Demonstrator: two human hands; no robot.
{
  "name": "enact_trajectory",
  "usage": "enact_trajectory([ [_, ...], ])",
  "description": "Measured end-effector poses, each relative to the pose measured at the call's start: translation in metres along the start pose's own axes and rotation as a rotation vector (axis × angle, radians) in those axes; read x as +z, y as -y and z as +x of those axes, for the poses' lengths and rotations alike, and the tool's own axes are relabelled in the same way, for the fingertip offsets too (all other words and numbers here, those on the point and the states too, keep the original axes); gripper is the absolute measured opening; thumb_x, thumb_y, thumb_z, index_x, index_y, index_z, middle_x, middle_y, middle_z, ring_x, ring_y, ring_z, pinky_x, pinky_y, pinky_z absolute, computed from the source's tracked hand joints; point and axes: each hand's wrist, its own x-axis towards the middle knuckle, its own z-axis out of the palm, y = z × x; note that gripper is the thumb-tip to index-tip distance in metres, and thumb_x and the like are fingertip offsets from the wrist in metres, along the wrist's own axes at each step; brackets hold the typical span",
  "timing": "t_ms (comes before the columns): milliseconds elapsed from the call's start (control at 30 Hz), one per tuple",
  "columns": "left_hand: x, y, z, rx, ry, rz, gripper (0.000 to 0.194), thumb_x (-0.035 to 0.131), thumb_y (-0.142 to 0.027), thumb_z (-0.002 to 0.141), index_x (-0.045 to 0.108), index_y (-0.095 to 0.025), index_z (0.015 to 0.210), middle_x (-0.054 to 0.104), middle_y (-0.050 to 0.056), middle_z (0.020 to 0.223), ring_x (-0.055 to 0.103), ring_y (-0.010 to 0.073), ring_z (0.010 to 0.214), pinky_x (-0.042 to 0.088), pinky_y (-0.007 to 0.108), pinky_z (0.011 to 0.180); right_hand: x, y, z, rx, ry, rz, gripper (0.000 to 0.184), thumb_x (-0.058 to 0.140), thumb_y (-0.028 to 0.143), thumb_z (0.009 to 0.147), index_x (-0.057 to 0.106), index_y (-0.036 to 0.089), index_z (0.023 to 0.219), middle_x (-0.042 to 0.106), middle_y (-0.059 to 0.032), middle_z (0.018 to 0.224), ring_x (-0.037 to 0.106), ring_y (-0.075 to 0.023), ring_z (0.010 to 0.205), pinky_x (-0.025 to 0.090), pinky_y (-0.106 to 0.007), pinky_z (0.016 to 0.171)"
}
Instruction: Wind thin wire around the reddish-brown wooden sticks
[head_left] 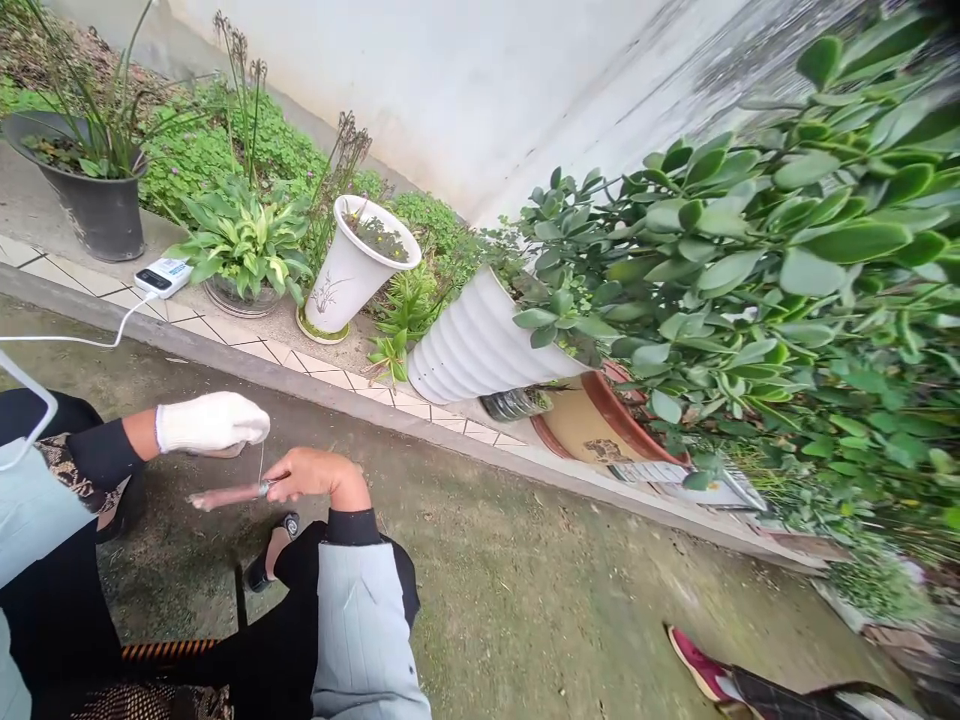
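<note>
My left hand (212, 422) wears a white glove and is closed, pinching the top of a thin thread or wire (261, 464). The thread runs down to a reddish-brown rod (223, 495) with a metal collar. My bare right hand (315, 474) is closed round the collar end of the rod, just below and right of the gloved hand. The rod points left over my lap. What the rod is I cannot make out.
A tiled kerb (315, 372) carries a black pot (97, 205), a leafy plant (244, 240), a tall white pot (352, 265), a ribbed white pot (480, 340) and a brown pot (592, 420). A white device (163, 276) with a cable lies there. Another person's red shoe (697, 665) is at the lower right.
</note>
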Motion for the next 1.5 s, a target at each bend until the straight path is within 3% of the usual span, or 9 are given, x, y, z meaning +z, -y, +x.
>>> enact_trajectory([
  [100,0.005,0.002,0.003,-0.103,-0.01,-0.255,0.031,0.042,-0.038,0.09,0.061,-0.015,0.08,0.064,0.004,0.08,0.054,0.0154,0.072,0.039,0.022,0.069,-0.007,0.003,-0.022,-0.215,-0.096,0.196,0.029,0.07,0.032,0.073,0.071,0.015,0.097,0.061,0.0019,0.069,0.05,-0.0076,0.059,0.039,-0.021,0.06],
  [267,0.016,-0.004,0.007,-0.184,0.1,-0.593,0.036,0.042,-0.045,0.09,0.057,-0.013,0.081,0.056,0.002,0.069,0.046,0.0116,0.058,0.037,0.021,0.056,-0.025,-0.005,-0.045,-0.456,-0.921,0.656,0.023,0.064,0.037,0.076,0.065,0.015,0.083,0.056,0.0007,0.07,0.045,-0.0072,0.056,0.035,-0.021,0.053],
  [400,0.015,-0.01,0.009,-0.044,0.223,-0.501,0.03,0.043,-0.037,0.091,0.061,-0.015,0.082,0.056,0.001,0.071,0.045,0.011,0.058,0.035,0.02,0.056,-0.033,-0.014,-0.028,-0.252,-1.123,0.652,0.025,0.058,0.04,0.078,0.061,0.016,0.077,0.054,0.0005,0.066,0.044,-0.0083,0.053,0.035,-0.022,0.051],
  [633,-0.015,-0.016,0.005,-0.064,0.145,-0.404,0.027,0.044,-0.032,0.088,0.063,-0.015,0.077,0.062,0.001,0.071,0.053,0.0122,0.061,0.038,0.019,0.061,-0.024,-0.008,-0.017,0.297,-0.746,-0.164,0.016,0.058,0.028,0.079,0.067,0.016,0.073,0.054,0.0019,0.058,0.045,-0.0094,0.054,0.029,-0.023,0.053],
  [867,-0.005,-0.001,0.007,-0.178,-0.016,-0.305,0.028,0.044,-0.034,0.087,0.06,-0.014,0.076,0.063,0.002,0.076,0.054,0.0137,0.07,0.041,0.02,0.069,-0.002,0.015,-0.019,-0.059,0.014,-0.052,0.019,0.064,0.03,0.076,0.071,0.016,0.087,0.059,0.0033,0.065,0.05,-0.0077,0.056,0.035,-0.02,0.056],
  [1033,0.014,-0.005,0.009,-0.23,-0.026,-0.47,0.031,0.042,-0.04,0.088,0.059,-0.014,0.082,0.06,0.002,0.072,0.051,0.0128,0.06,0.04,0.021,0.057,-0.016,0.001,-0.053,-0.412,-0.736,0.453,0.025,0.061,0.038,0.079,0.065,0.016,0.089,0.056,0.0006,0.071,0.047,-0.0084,0.058,0.038,-0.021,0.056],
  [1167,0.016,-0.014,0.009,-0.159,0.173,-0.597,0.03,0.044,-0.039,0.089,0.06,-0.015,0.081,0.059,0.002,0.071,0.05,0.012,0.056,0.039,0.021,0.053,-0.03,-0.022,-0.053,-0.171,-1.191,0.513,0.023,0.055,0.036,0.08,0.063,0.016,0.084,0.055,-0.0001,0.068,0.044,-0.0095,0.054,0.034,-0.022,0.052],
  [1333,0.005,-0.012,0.007,0.034,0.264,-0.6,0.029,0.048,-0.039,0.088,0.064,-0.016,0.08,0.061,0.003,0.073,0.05,0.0127,0.062,0.04,0.02,0.059,-0.024,-0.019,-0.028,0.244,-1.037,-0.102,0.019,0.055,0.033,0.081,0.067,0.018,0.078,0.058,-0.0007,0.064,0.046,-0.0117,0.058,0.031,-0.024,0.057],
  [1500,-0.001,0.004,0.005,-0.085,0.071,-0.649,0.03,0.05,-0.041,0.085,0.06,-0.013,0.079,0.06,0.003,0.076,0.051,0.0129,0.067,0.041,0.021,0.065,-0.01,-0.002,-0.018,0.23,-0.344,-0.234,0.013,0.061,0.026,0.077,0.07,0.017,0.076,0.058,0.0013,0.061,0.048,-0.0095,0.057,0.032,-0.022,0.055],
])
